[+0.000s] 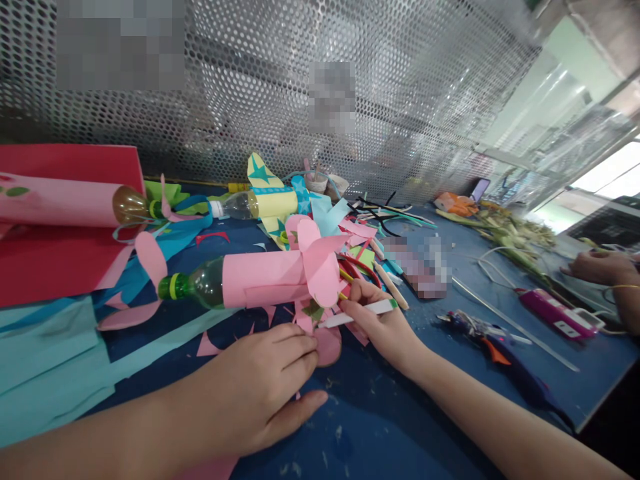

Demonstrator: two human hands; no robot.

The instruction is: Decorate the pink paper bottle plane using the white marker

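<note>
A green plastic bottle wrapped in pink paper (260, 280) lies on its side on the blue table (380, 413), shaped like a plane with pink paper wings. My left hand (260, 393) presses down on a pink paper piece (327, 343) just below the bottle. My right hand (375, 317) holds a white pen with a green end (360, 312), its tip pointing left at the pink paper beside the bottle.
A red paper sheet (55, 253), a pink-wrapped brown bottle (65, 200), teal paper strips (50, 360) and a yellow bottle plane (265, 200) lie left and behind. A blue glue gun (505, 357) and pink power strip (555, 317) lie right. Another person's hand (603, 270) rests far right. Perforated metal wall (300, 100) behind.
</note>
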